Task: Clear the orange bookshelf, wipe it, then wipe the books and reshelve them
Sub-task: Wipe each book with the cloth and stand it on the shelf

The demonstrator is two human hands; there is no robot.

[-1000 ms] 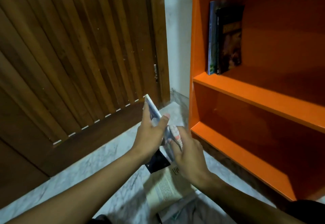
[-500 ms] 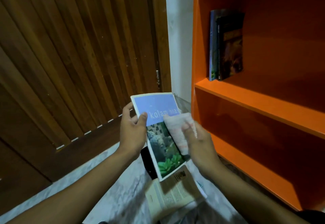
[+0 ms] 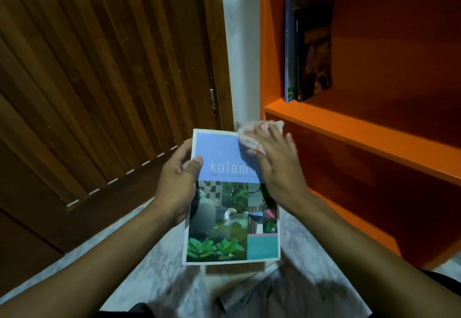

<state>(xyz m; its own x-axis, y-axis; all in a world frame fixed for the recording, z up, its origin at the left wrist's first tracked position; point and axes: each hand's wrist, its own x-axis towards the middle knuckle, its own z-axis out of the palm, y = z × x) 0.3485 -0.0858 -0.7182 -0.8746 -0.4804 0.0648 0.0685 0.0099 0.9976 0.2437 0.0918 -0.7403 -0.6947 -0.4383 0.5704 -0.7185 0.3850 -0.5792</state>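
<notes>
book: a thin softcover [image 3: 232,207] with a blue title band reading "kolam" and garden photos below, held in the air face up between the two hands, above the marble floor [image 3: 139,255] and just left of the orange bookshelf [image 3: 349,128].
why face up: the cover is turned flat toward the person, so the whole front can be wiped; this looks like the book-wiping step.
left hand: the left hand [image 3: 177,185] grips the book's left edge, thumb lying on the blue band beside the title, the other fingers [image 3: 185,146] curled round the edge; it acts as the support that the wiping presses against.
cloth: a pale pinkish cloth [image 3: 249,135] sits on the book's top right corner, partly overhanging it.
right hand: the right hand [image 3: 277,165] lies flat on the cloth with fingers [image 3: 267,135] straight and spread, pressing it onto the cover, not clutching it; it hides the end of the title.
book against fingers: the cover is under the right palm, and its left edge is inside the left grip.
shelf: two books [image 3: 309,50] stand upright at the left end of an upper shelf, probably already reshelved; the shelf below shows bare.
floor: something pale lies on the floor under the held book, blurred, possibly another book.
door: a slatted wooden door [image 3: 99,68] is on the left.
</notes>
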